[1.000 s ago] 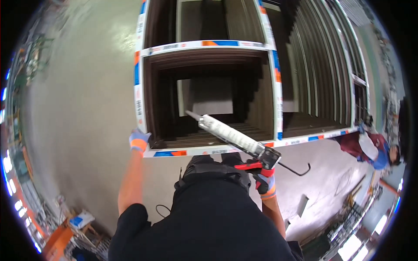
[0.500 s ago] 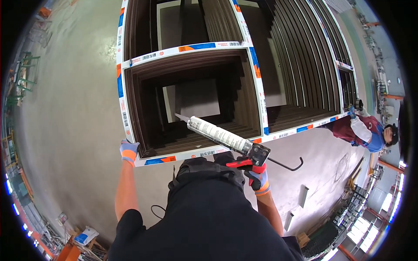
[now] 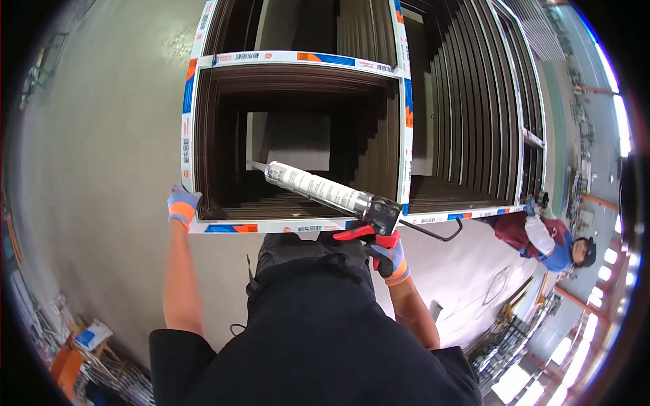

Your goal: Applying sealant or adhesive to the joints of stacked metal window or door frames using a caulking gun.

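Note:
Both my hands wear grey-blue gloves with orange cuffs. My left hand (image 3: 183, 204) is closed around the near left corner of the top window frame (image 3: 187, 128), which is wrapped in white film with blue and orange patches. My right hand (image 3: 393, 261) is closed on the red handle of a caulking gun (image 3: 365, 233). A white sealant cartridge (image 3: 318, 187) sits in the gun, its nozzle pointing left over the frame's near left opening. The gun's hooked rod sticks out to the right. Beneath, more dark brown frames (image 3: 376, 152) are stacked.
At the far right end of the stack, another person (image 3: 535, 237) in a maroon and blue top has hands at the frame. Metal profiles (image 3: 504, 338) lie at the lower right. A white and blue bag (image 3: 93, 335) rests at the lower left. Concrete floor (image 3: 122, 135) surrounds the stack.
The view has shifted, and the frame stands straighter in it. The caulking gun has moved left and up in the picture, with my right hand still on it. My left hand keeps the corner.

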A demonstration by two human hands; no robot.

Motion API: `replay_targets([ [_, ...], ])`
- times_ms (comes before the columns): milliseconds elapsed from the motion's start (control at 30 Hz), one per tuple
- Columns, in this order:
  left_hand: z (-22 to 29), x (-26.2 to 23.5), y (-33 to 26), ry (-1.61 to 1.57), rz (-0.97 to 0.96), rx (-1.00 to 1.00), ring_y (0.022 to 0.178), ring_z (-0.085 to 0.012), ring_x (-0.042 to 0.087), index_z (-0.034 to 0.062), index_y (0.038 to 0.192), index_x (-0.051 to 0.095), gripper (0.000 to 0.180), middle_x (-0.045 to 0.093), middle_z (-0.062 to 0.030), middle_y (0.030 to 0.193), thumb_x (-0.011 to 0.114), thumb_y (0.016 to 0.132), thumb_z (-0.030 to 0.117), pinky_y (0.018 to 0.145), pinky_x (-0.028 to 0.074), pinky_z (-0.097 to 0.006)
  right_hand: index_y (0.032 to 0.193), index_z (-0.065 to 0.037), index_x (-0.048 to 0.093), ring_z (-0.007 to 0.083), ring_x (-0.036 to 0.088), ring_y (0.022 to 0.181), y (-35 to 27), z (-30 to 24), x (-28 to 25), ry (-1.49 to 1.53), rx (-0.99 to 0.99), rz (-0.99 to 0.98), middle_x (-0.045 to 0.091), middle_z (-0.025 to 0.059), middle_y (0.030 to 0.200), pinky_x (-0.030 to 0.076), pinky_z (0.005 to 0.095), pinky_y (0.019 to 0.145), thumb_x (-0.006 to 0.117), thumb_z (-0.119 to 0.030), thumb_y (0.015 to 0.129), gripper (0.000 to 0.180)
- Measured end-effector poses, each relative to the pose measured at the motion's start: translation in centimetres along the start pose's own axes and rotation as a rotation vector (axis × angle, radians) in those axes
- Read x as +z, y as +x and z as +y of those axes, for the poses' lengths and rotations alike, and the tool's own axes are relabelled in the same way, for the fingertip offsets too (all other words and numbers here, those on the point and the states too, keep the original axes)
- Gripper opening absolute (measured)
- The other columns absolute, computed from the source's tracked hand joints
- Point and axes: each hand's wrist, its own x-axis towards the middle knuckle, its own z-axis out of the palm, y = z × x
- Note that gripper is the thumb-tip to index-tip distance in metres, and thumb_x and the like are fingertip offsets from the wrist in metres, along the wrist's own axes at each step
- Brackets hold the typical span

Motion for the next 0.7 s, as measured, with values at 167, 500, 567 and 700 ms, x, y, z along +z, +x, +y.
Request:
replay_targets([
  [167,-1.3,0.4,0.2,-0.061,0.077,0.0,0.108,-0.0414,0.068,-0.0008,0.116,0.065,0.061,0.072,-0.0234,0.11,0.084,0.074,0.039,0.095,0.054,-0.048,0.104,0.002,0.072,0.0096,0.061,0.09,3.1,1.4,-4.4,-0.098,0.169,-0.099,0.072,0.0064,0.103,0.05,0.0261,0.082,0.069,-0.003,0.08,0.025],
  [500,1.7,0.4,-1.1,0.006,0.119,-0.162,0.115,-0.0394,0.066,0.0083,0.128,0.061,0.064,0.07,-0.0207,0.121,0.082,0.078,0.043,0.099,0.053,-0.046,0.107,0.007,0.072,0.0256,0.063,0.114,9.4,-3.9,-9.5,-0.058,0.362,-0.436,0.073,0.0185,0.113,0.044,0.0361,0.105,0.065,-0.004,0.073,0.036],
  [567,3.0,-1.8,-0.4,-0.093,0.089,-0.122,0.115,-0.0398,0.065,0.0145,0.135,0.059,0.065,0.068,-0.0203,0.125,0.077,0.082,0.046,0.1,0.052,-0.046,0.109,0.009,0.071,0.0311,0.064,0.115,10.3,-3.6,-9.4,0.091,0.194,-0.443,0.072,0.0215,0.113,0.046,0.04,0.106,0.066,-0.007,0.072,0.041],
  [700,6.4,-5.1,5.3,-0.519,0.103,0.096,0.109,-0.0393,0.067,0.0156,0.137,0.06,0.055,0.069,-0.0199,0.124,0.066,0.094,0.049,0.094,0.053,-0.045,0.116,0.011,0.068,0.032,0.063,0.12,12.3,-4.2,-9.4,0.141,0.358,-0.503,0.069,0.023,0.121,0.045,0.0415,0.11,0.064,-0.004,0.072,0.047],
])
